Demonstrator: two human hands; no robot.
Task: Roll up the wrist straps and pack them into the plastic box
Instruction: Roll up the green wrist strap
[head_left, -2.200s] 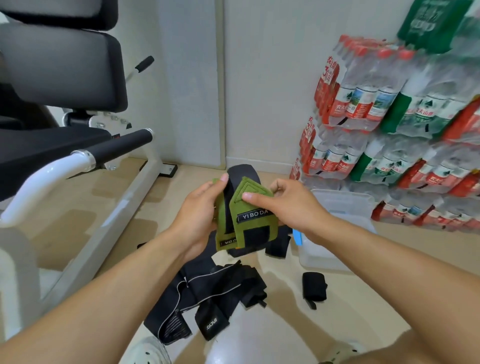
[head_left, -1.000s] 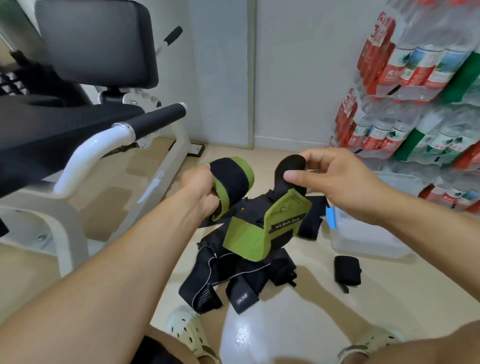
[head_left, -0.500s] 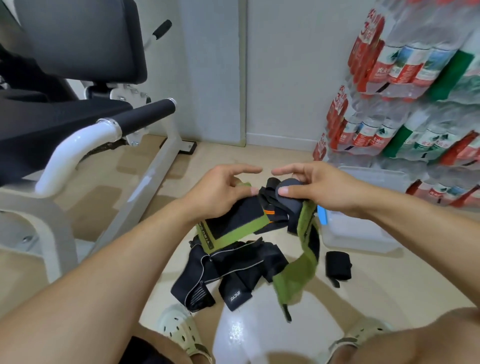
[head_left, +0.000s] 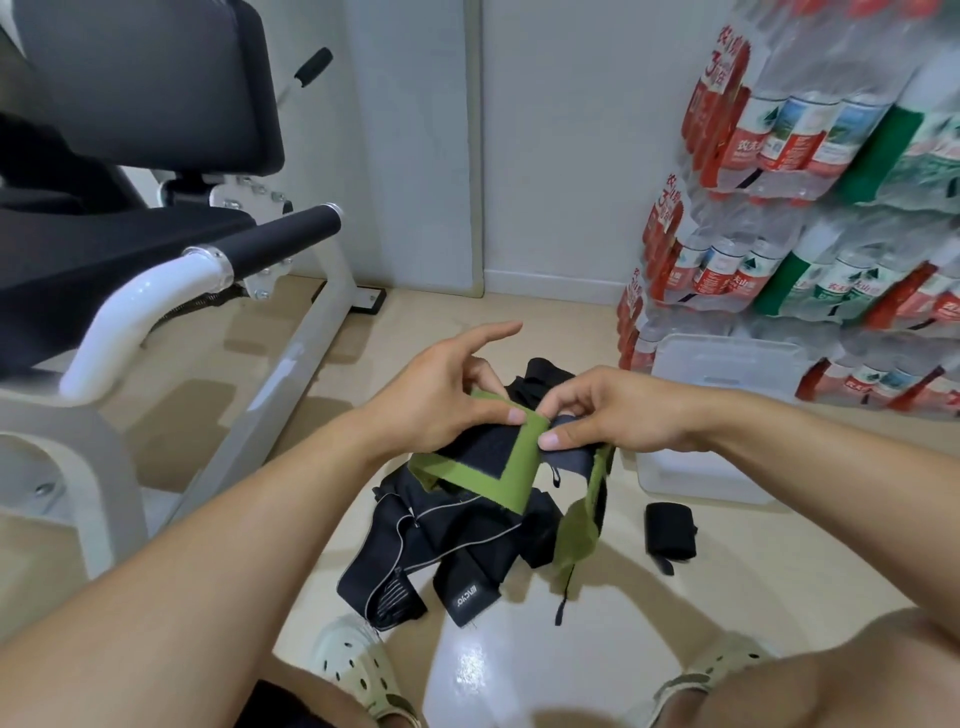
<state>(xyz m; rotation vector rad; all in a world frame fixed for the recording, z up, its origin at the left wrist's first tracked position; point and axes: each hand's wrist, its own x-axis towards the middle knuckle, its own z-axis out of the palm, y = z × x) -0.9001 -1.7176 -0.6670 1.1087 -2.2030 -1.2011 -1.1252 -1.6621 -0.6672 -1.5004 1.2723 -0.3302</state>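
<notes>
A green and black wrist strap (head_left: 498, 467) is held at mid height above the floor. My left hand (head_left: 441, 395) pinches its flat end between thumb and curled fingers, index finger sticking out. My right hand (head_left: 618, 410) pinches the strap right beside it; the strap's green tail (head_left: 582, 525) hangs down from there. Below lies a heap of black straps (head_left: 447, 551). One rolled black strap (head_left: 669, 531) sits on the floor next to the clear plastic box (head_left: 701, 475), whose inside I cannot see into.
A white and black exercise machine (head_left: 171, 270) fills the left side. Shrink-wrapped packs of water bottles (head_left: 810, 208) are stacked on the right, with a white lid (head_left: 727, 364) leaning against them behind the box. My two feet in pale clogs (head_left: 358, 670) stand at the bottom.
The green strap was a folded bundle, then came apart between my hands. Now both hands pinch one end close together and the tail dangles lower.
</notes>
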